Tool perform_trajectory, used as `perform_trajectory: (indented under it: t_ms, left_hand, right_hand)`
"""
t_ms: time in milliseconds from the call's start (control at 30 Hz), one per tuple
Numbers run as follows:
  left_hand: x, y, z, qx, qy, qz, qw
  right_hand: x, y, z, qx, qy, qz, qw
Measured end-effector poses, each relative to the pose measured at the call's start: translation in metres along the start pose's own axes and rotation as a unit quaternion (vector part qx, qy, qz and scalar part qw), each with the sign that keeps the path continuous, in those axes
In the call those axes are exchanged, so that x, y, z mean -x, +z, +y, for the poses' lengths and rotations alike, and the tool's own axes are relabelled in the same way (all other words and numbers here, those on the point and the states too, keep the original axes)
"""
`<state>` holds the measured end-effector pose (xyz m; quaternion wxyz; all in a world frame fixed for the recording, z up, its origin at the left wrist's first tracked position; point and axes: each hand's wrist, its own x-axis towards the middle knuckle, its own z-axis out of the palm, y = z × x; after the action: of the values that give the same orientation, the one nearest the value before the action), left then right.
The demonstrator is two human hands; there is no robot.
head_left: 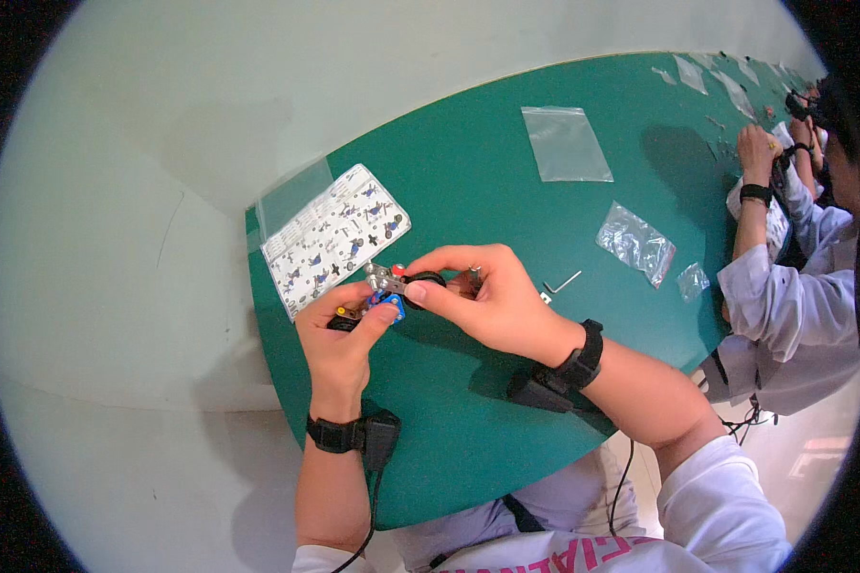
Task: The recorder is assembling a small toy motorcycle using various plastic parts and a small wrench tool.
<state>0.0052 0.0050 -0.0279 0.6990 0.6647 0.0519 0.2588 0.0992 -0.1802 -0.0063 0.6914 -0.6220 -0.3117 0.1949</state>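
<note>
Both hands are on one small toy (389, 307), blue with silvery metal strips and black wheels, held over the green table (506, 420) toward its left edge. My left hand (333, 346) pinches the blue part between thumb and fingers. My right hand (506, 304) pinches the metal-strip side, thumb and forefinger close together, beside a black wheel (424, 280). Each wrist carries a black strap.

Picture sheet (339, 239) lies aslant by the table's far left corner, just beyond the toy; a clear sleeve (299, 196) shows along its far side. Bent metal key (566, 282) lies right of my right hand, a small white piece (546, 298) just beside it. Flat clear bag (567, 143) near the far edge; crumpled bag (634, 243) and little bag (693, 282) toward the right edge. Beyond them, at that edge, another person's hand (755, 155), also strapped at the wrist.
</note>
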Motion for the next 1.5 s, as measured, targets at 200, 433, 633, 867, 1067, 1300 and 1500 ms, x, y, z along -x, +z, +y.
perform_trajectory:
  t_ms: [200,433,633,867,1067,1300,1500]
  left_hand:
    - [-0.002,0.003,0.0,-0.019,0.002,0.01,1.0]
    - [0.0,0.008,0.001,-0.096,0.031,0.033,0.994]
    - [-0.004,0.002,0.015,-0.261,0.045,-0.043,0.963]
    - [-0.004,0.022,0.012,-0.366,0.227,-0.025,0.902]
    - [0.001,0.029,0.01,-0.383,0.195,0.006,0.903]
    - [0.001,0.031,0.008,-0.394,0.187,-0.011,0.9]
    - [-0.002,0.028,0.005,-0.391,0.23,-0.006,0.891]
  right_hand:
    - [-0.002,0.0,0.004,0.198,-0.216,0.056,0.954]
    - [-0.004,-0.003,0.004,0.227,-0.251,0.069,0.938]
    - [-0.007,-0.02,-0.02,0.204,-0.145,0.025,0.968]
    - [-0.008,-0.021,-0.004,0.358,-0.274,0.043,0.891]
    - [-0.009,-0.021,-0.005,0.343,-0.252,0.041,0.904]
    - [-0.013,-0.023,-0.001,0.326,-0.241,0.002,0.914]
    - [-0.012,-0.023,0.0,0.318,-0.225,0.004,0.921]
